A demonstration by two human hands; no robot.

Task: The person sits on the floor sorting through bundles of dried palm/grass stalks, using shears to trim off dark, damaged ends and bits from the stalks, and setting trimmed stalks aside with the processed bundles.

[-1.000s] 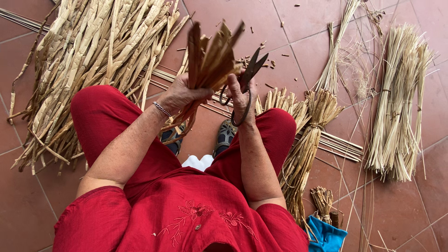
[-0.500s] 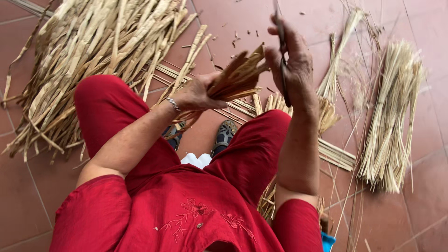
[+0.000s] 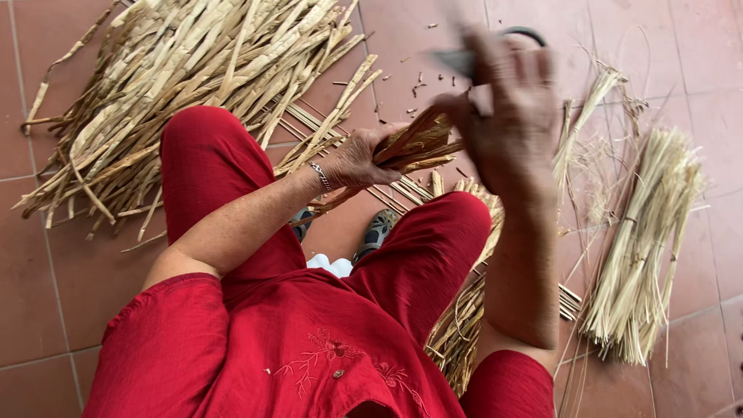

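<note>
Nearest, we see our red-clad knees, and just beyond them our left hand point(image 3: 357, 159) is wrapped tightly around a small bundle of brown dried leaves point(image 3: 418, 143). Our right hand point(image 3: 507, 116), blurred, rises just right of it with fingers curled around dark scissors point(image 3: 484, 50). Farther left, a heap of pale straw strips point(image 3: 178, 85) lies on the tiled floor point(image 3: 31, 310), and a tied straw sheaf point(image 3: 642, 240) lies right.

Bright, even daylight, soft shadows only. Sharp on the straw pile point(image 3: 178, 85) and floor tiles point(image 3: 46, 310); motion blur across the raised right hand point(image 3: 507, 116).
</note>
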